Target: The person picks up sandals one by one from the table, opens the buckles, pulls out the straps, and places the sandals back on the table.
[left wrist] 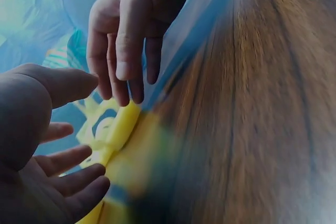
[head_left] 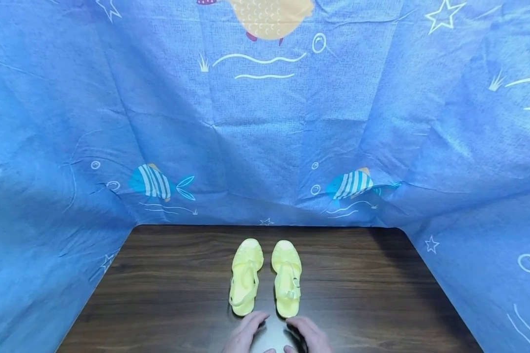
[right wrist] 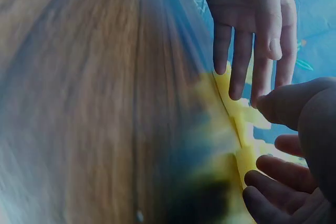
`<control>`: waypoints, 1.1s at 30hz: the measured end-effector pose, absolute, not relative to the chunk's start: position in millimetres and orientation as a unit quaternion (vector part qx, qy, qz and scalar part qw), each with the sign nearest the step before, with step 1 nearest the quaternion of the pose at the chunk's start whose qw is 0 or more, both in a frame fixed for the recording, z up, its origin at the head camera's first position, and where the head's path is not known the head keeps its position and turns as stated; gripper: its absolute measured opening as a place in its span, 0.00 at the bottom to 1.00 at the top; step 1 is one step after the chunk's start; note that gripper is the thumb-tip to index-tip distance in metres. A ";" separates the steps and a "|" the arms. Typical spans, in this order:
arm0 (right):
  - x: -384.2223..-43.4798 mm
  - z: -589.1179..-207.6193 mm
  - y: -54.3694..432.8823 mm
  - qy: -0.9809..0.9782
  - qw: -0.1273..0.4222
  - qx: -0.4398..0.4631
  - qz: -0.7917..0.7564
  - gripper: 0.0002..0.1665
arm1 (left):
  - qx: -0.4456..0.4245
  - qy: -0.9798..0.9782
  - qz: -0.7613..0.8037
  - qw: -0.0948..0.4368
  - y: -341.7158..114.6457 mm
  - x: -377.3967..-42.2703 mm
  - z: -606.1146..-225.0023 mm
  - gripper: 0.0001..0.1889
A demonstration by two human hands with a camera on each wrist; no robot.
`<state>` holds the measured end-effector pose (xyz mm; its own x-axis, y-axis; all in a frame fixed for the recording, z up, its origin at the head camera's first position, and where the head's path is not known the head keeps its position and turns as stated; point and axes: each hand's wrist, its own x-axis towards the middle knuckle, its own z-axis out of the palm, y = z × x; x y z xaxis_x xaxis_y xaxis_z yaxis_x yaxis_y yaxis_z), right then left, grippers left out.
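Observation:
Two pale yellow sandals lie side by side on the dark wood table, toes toward the far edge. The left sandal (head_left: 247, 260) has its strap looped over the heel; a small buckle shows on the right sandal (head_left: 286, 260). Just short of the left heel is my left hand (head_left: 246, 333), fingers loosely extended and holding nothing. My right hand (head_left: 308, 334) hovers close to the other heel, also with nothing in it. Both wrist views show the palms facing each other, fingers apart, the yellow sandals behind them.
The brown table (head_left: 168, 284) has rounded far corners. A blue cloth (head_left: 256, 147) printed with fish, stars and waves hangs behind it and along both sides. Glare brightens the tabletop between the hands.

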<state>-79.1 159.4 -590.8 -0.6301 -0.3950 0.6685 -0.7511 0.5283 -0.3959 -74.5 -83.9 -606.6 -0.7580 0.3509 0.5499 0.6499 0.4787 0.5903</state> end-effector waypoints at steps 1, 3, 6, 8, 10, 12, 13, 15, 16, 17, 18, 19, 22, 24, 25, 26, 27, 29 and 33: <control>-79.0 -590.2 160.8 -0.836 0.261 0.336 0.347 0.35 | -0.298 -0.840 -0.416 0.180 -81.0 -73.8 -600.2 0.35; -78.5 -587.9 163.6 -0.839 0.258 0.320 0.357 0.35 | -0.299 -0.841 -0.418 0.172 -76.0 -73.1 -589.7 0.36; -79.2 -582.9 167.9 -0.850 0.259 0.292 0.354 0.34 | -0.292 -0.852 -0.411 0.141 -70.3 -72.6 -576.8 0.37; -81.2 -579.7 171.3 -0.856 0.260 0.280 0.347 0.34 | -0.280 -0.863 -0.403 0.115 -66.6 -73.1 -571.4 0.39; -84.3 -576.8 174.6 -0.863 0.259 0.269 0.339 0.33 | -0.264 -0.874 -0.396 0.096 -62.5 -75.2 -568.7 0.40; -87.9 -574.1 177.0 -0.867 0.250 0.258 0.345 0.33 | -0.246 -0.879 -0.400 0.079 -58.2 -77.9 -566.9 0.42; -89.5 -572.8 178.0 -0.870 0.241 0.251 0.350 0.33 | -0.237 -0.881 -0.403 0.070 -56.2 -79.5 -566.3 0.43; -92.3 -569.7 179.0 -0.877 0.218 0.232 0.360 0.34 | -0.223 -0.882 -0.411 0.057 -52.6 -83.1 -565.6 0.45; -93.6 -568.2 179.3 -0.882 0.205 0.220 0.362 0.34 | -0.216 -0.883 -0.414 0.050 -50.9 -84.8 -564.9 0.46; -94.9 -566.6 179.2 -0.889 0.191 0.206 0.362 0.36 | -0.210 -0.883 -0.417 0.045 -49.5 -86.5 -564.6 0.46; -96.1 -565.3 179.4 -0.896 0.176 0.193 0.360 0.37 | -0.208 -0.884 -0.417 0.047 -48.1 -88.6 -564.8 0.47; -97.4 -564.0 179.5 -0.903 0.161 0.181 0.355 0.40 | -0.206 -0.883 -0.419 0.050 -47.0 -90.5 -565.3 0.47; -101.7 -561.4 179.6 -0.924 0.111 0.152 0.332 0.49 | -0.207 -0.878 -0.428 0.065 -44.8 -96.0 -566.6 0.47; -105.1 -561.3 179.5 -0.932 0.077 0.144 0.323 0.55 | -0.207 -0.869 -0.445 0.069 -44.1 -99.2 -567.5 0.46; -106.7 -561.5 179.2 -0.935 0.061 0.144 0.319 0.58 | -0.203 -0.866 -0.454 0.062 -43.8 -100.6 -567.5 0.47; -108.2 -562.0 178.9 -0.936 0.048 0.143 0.319 0.61 | -0.198 -0.862 -0.463 0.054 -43.4 -101.6 -567.2 0.47; -109.5 -562.5 178.4 -0.936 0.039 0.144 0.319 0.63 | -0.192 -0.860 -0.470 0.045 -43.0 -102.5 -566.9 0.47; -112.3 -563.5 177.4 -0.934 0.030 0.147 0.324 0.66 | -0.178 -0.859 -0.480 0.025 -41.8 -104.0 -565.8 0.48; -118.8 -564.8 175.5 -0.932 0.041 0.163 0.322 0.68 | -0.163 -0.861 -0.482 0.007 -38.7 -107.0 -564.0 0.48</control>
